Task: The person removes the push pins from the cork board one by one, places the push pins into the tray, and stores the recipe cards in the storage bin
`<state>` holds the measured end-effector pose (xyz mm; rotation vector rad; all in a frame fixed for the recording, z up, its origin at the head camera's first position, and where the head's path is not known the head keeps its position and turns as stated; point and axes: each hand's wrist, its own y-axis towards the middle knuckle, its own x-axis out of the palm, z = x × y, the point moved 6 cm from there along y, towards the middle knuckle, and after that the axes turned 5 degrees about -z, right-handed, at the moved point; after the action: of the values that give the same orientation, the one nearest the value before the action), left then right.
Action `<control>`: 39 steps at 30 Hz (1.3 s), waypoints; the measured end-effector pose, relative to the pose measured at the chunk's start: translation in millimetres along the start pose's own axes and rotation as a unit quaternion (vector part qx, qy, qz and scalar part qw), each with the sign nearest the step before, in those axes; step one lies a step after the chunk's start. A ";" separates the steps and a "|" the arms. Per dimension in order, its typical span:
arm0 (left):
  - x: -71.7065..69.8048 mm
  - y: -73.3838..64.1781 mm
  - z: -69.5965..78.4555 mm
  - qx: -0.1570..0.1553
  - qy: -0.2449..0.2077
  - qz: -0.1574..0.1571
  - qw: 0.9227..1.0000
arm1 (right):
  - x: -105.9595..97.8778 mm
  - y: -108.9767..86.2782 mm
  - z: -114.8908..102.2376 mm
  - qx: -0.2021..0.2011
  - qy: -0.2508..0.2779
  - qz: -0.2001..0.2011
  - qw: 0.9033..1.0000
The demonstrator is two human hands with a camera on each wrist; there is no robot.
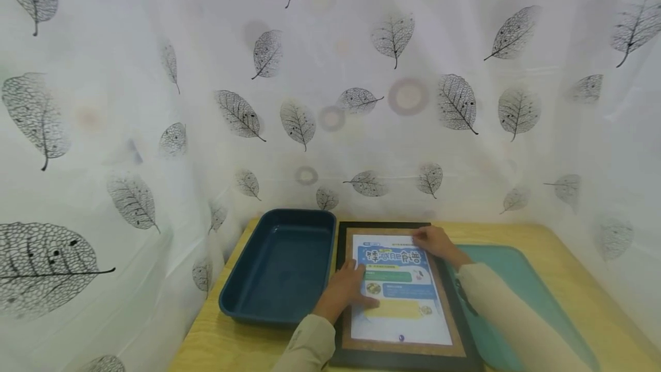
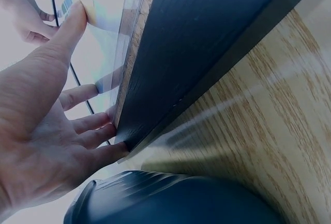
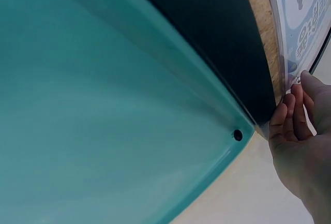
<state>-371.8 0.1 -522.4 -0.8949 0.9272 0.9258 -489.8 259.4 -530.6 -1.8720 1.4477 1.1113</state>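
A printed sheet (image 1: pixel 403 326) with a clear plastic margin lies on a black-framed cork board (image 1: pixel 459 351). My left hand (image 1: pixel 347 289) rests spread on the sheet's left edge, thumb on the print. In the left wrist view, its fingertips (image 2: pixel 120 150) reach the edge of the black frame. At the sheet's top right corner, my right hand (image 1: pixel 438 241) has thumb and curled fingers together. The right wrist view shows the thumb (image 3: pixel 313 83) at that corner and the other fingertips by the cork; I cannot tell whether something small is between them.
An empty deep blue tray (image 1: pixel 226 297) stands left of the board. A flat teal tray (image 1: pixel 521 280) lies to its right, partly under my right forearm. All sit on a light wooden table (image 1: pixel 563 257), with a leaf-patterned curtain (image 1: pixel 361 148) behind.
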 end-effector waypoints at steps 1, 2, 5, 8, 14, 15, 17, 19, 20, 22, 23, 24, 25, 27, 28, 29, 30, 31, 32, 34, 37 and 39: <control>0.0 -0.1 0.0 -0.001 -0.002 0.000 1.000 | 0.5 0.8 -0.6 0.002 0.002 -0.002 1.000; 0.0 -0.1 0.1 -0.003 -0.004 -0.002 1.000 | 1.4 1.7 -0.2 0.008 0.004 -0.005 1.000; -0.3 0.1 0.1 -0.004 -0.006 -0.004 1.000 | 2.0 3.6 -0.3 0.018 0.002 -0.011 1.000; 0.3 1.1 -0.4 -0.007 -0.006 -0.004 1.000 | 3.0 5.4 1.2 0.024 -0.004 -0.012 1.000; 4.2 4.9 -1.9 -0.010 0.004 -0.004 1.000 | 4.3 5.8 7.8 0.047 -0.001 -0.010 0.999; 4.3 5.0 -1.8 -0.011 0.004 -0.005 1.000 | 4.5 6.0 8.7 0.051 0.000 -0.009 0.999; 3.9 4.5 -1.1 -0.010 0.006 -0.005 1.000 | 4.7 6.4 9.5 0.051 -0.003 -0.009 0.999; 2.9 3.7 -0.5 -0.010 0.004 -0.006 1.000 | 5.0 7.6 10.2 0.055 -0.005 -0.008 0.998; 2.4 3.2 -0.3 -0.010 0.001 -0.007 1.000 | 5.2 8.3 10.2 0.056 -0.005 -0.008 0.998; 0.8 2.3 0.1 -0.009 -0.002 -0.005 1.000 | 6.0 9.8 10.2 0.059 -0.006 -0.012 0.998; 0.3 2.0 0.1 -0.009 -0.003 -0.005 1.000 | 6.3 10.6 10.2 0.062 -0.005 -0.013 0.998; 0.1 2.1 -0.2 -0.010 -0.004 -0.005 1.000 | 6.9 11.3 10.3 0.066 -0.004 -0.015 0.998; -0.2 1.9 -0.1 -0.010 -0.005 -0.006 1.000 | 6.8 11.3 10.0 0.067 -0.004 -0.016 0.998; -0.2 1.7 -0.1 -0.009 -0.007 -0.005 1.000 | 7.0 11.4 10.1 0.069 -0.003 -0.020 0.997; 0.1 1.7 -0.4 -0.009 -0.007 -0.006 1.000 | 7.0 11.1 9.8 0.070 -0.002 -0.020 0.997; 0.2 1.8 -0.7 -0.011 -0.008 -0.007 1.000 | 6.8 10.8 9.5 0.069 -0.001 -0.020 0.997; 0.5 1.8 -1.0 -0.011 -0.009 -0.009 1.000 | 6.8 10.3 8.9 0.066 0.000 -0.021 0.998; 0.1 1.2 -0.9 -0.012 -0.010 -0.008 1.000 | 6.2 9.8 8.3 0.064 0.001 -0.021 0.998; -0.1 1.2 -0.9 -0.011 -0.009 -0.008 1.000 | 5.7 9.1 7.5 0.062 0.003 -0.021 0.998; -0.4 1.1 -0.8 -0.011 -0.010 -0.007 1.000 | 4.5 7.6 5.6 0.059 0.004 -0.020 0.998; -0.9 0.5 0.2 -0.009 -0.010 -0.005 1.000 | 3.5 4.7 3.9 0.060 0.007 -0.019 0.998; -0.6 0.3 0.8 -0.009 -0.009 -0.004 1.000 | 3.4 2.5 3.6 0.063 0.010 -0.018 0.998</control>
<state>-372.1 0.7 -521.6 -0.9041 0.8999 0.9350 -493.0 259.7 -535.2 -1.8185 1.4543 0.9651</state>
